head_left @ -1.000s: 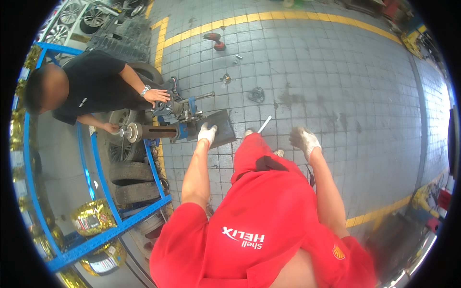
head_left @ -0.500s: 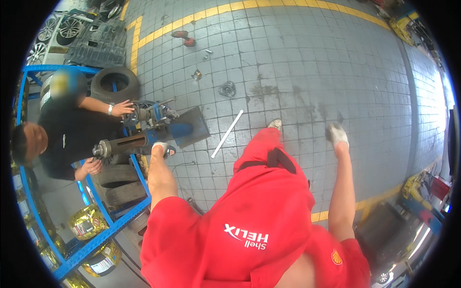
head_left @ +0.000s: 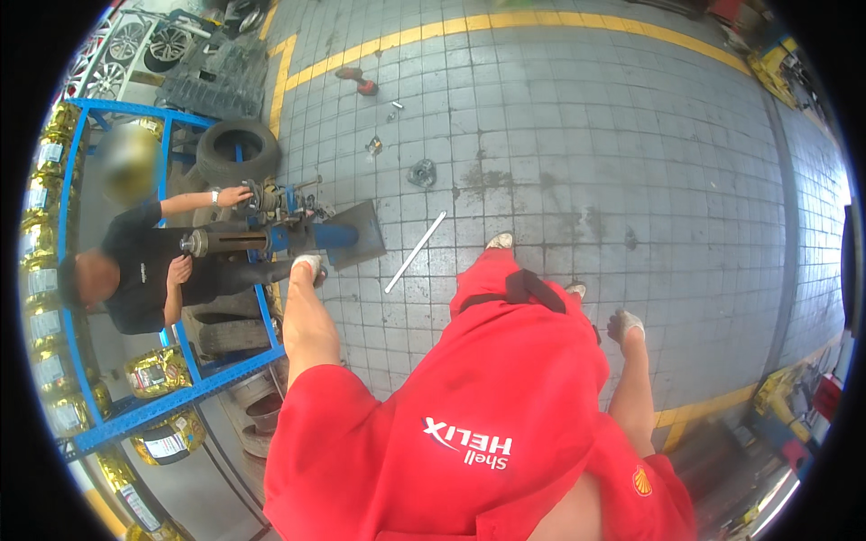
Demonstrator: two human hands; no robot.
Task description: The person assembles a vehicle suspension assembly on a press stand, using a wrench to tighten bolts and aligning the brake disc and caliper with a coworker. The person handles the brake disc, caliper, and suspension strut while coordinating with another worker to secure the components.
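My left hand [head_left: 309, 267], in a white glove with dark patches, is beside the foot end of a blue and dark metal machine [head_left: 271, 239] with a long slotted tube. Its fingers are mostly hidden, and whether it touches the machine is unclear. My right hand [head_left: 624, 325], gloved white with darkened fingers, hangs low over the tiles at my right side. Its fingers are loosely apart and nothing shows in them. Across the machine, a co-worker in black [head_left: 144, 261] has one hand on its upper fittings and the other by the tube's end.
On the tiled floor lie a long white strip [head_left: 416, 252], a round dark metal part [head_left: 421, 173], a small yellow-black piece [head_left: 374, 146] and a red-black power tool [head_left: 359, 81]. A blue rack [head_left: 180, 397] with wrapped tyres stands left; a bare tyre [head_left: 237, 153] sits behind the machine.
My right hand has drawn back toward my body and its arm is lower. My left hand stays by the machine. The co-worker appears farther left, with both hands still at the machine.
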